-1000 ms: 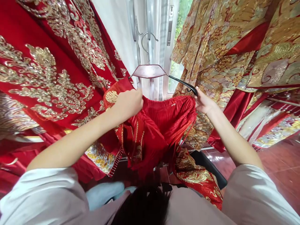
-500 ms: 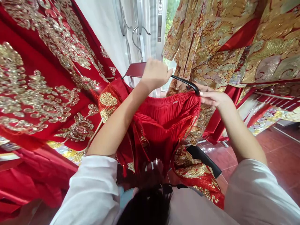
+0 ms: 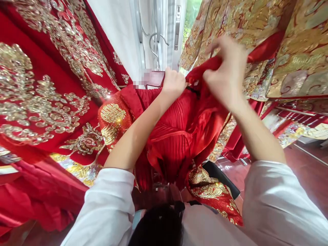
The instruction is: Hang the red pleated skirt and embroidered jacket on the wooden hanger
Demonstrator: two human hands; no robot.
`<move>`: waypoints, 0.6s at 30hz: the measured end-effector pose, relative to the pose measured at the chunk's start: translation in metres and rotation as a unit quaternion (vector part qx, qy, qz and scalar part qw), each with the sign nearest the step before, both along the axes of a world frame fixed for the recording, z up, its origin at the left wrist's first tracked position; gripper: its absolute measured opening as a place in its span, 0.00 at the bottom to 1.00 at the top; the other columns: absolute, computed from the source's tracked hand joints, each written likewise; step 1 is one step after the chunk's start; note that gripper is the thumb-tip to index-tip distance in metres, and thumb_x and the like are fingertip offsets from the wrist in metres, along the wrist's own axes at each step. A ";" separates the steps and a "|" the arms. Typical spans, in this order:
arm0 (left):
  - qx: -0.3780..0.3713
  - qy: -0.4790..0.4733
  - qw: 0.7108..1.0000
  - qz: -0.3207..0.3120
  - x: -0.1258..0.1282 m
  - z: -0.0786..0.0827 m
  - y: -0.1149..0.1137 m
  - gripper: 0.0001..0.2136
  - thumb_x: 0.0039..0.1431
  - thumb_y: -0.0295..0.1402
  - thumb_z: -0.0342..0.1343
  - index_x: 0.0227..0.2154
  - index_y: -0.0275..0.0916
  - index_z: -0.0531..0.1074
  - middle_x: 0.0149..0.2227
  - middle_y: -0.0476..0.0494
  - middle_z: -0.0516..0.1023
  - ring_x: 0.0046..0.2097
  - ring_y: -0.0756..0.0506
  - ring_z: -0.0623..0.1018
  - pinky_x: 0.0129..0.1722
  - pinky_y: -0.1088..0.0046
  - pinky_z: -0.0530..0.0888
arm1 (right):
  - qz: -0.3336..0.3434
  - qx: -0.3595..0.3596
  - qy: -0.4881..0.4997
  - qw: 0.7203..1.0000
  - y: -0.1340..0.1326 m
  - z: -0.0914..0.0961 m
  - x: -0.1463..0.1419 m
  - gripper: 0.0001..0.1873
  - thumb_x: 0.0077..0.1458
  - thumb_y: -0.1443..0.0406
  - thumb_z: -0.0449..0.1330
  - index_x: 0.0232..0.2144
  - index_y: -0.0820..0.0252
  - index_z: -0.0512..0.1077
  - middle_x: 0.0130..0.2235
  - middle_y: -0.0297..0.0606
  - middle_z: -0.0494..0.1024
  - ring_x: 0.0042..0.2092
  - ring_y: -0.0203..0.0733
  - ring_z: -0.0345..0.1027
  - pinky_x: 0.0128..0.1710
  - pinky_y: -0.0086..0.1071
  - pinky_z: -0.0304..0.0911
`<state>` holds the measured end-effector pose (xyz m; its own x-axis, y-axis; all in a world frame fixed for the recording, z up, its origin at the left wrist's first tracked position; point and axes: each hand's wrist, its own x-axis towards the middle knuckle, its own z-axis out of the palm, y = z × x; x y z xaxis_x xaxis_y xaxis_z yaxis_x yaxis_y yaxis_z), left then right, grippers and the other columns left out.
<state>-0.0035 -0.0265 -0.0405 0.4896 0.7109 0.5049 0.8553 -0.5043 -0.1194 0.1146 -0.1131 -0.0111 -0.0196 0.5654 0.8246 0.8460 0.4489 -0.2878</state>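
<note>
My left hand (image 3: 174, 83) is closed around the clothes hanger (image 3: 155, 79), just beside its flat maroon plate. My right hand (image 3: 228, 65) is apart from it, blurred, thumb and fingers spread at a raised fold of red cloth; I cannot tell whether it grips. The red pleated garment (image 3: 176, 112) hangs in front of me, below and around the hanger, in narrow crinkled pleats with a satin sheen. At its left side sits a grainy, glittering red panel (image 3: 114, 116) with a round gold motif; at its lower right, red-and-gold brocade (image 3: 214, 194) bunches in soft folds.

The steel hook (image 3: 150, 41) curves upward in front of the pale door frame (image 3: 176, 41). A red gown (image 3: 43, 41) crusted with silvery-gold beadwork crowds my left, and stiff gold brocade robes (image 3: 294, 68) slope down on my right, past my right hand. The clearer room is low on the right, over glossy red floor tiles (image 3: 304, 164) beyond a black object (image 3: 222, 179). Blocky pixels cover the hanger plate's left end, hiding whatever is there.
</note>
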 end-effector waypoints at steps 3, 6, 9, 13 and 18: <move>-0.008 0.023 1.000 -0.014 -0.007 0.006 -0.003 0.19 0.61 0.24 0.39 0.51 0.27 0.68 0.48 0.30 0.73 0.51 0.35 0.70 0.52 0.57 0.59 | -0.106 -0.109 -0.205 0.967 -0.022 -0.056 -0.043 0.17 0.55 0.75 0.45 0.39 0.61 0.70 0.35 0.45 0.71 0.38 0.47 0.65 0.36 0.37 0.61; -0.014 0.032 0.992 -0.121 -0.029 0.017 -0.012 0.24 0.58 0.24 0.40 0.58 0.34 0.61 0.56 0.37 0.67 0.56 0.40 0.66 0.55 0.65 0.59 | -0.104 -0.189 -0.328 0.920 -0.023 -0.113 -0.065 0.24 0.58 0.75 0.35 0.42 0.60 0.69 0.38 0.52 0.71 0.38 0.49 0.67 0.27 0.34 0.60; 0.019 -0.019 0.990 -0.139 -0.067 0.025 -0.031 0.24 0.58 0.28 0.40 0.58 0.37 0.62 0.59 0.41 0.63 0.58 0.44 0.64 0.57 0.71 0.59 | -0.100 -0.224 -0.330 0.912 -0.015 -0.139 -0.062 0.25 0.59 0.73 0.35 0.49 0.60 0.66 0.41 0.54 0.72 0.38 0.49 0.69 0.25 0.34 0.59; 0.049 -0.072 0.994 0.059 -0.125 0.014 -0.062 0.24 0.62 0.39 0.40 0.58 0.36 0.62 0.56 0.36 0.66 0.56 0.38 0.65 0.57 0.64 0.59 | -0.064 -0.213 -0.191 0.956 -0.007 -0.123 -0.022 0.22 0.62 0.57 0.45 0.56 0.56 0.60 0.37 0.47 0.75 0.35 0.49 0.69 0.31 0.37 0.63; -0.077 -0.097 0.974 0.189 -0.166 -0.018 -0.068 0.27 0.63 0.49 0.34 0.48 0.31 0.67 0.46 0.30 0.73 0.47 0.34 0.72 0.46 0.61 0.67 | -0.002 -0.058 -0.015 0.998 0.029 -0.086 0.034 0.20 0.59 0.58 0.50 0.51 0.57 0.66 0.47 0.46 0.72 0.51 0.51 0.64 0.50 0.44 0.60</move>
<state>-0.1693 -0.0941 -0.0584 0.0850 0.8966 0.4346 0.9822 -0.1487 0.1147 0.1482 -0.0842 -0.0974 -0.0399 0.6571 0.7528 0.8566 0.4104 -0.3128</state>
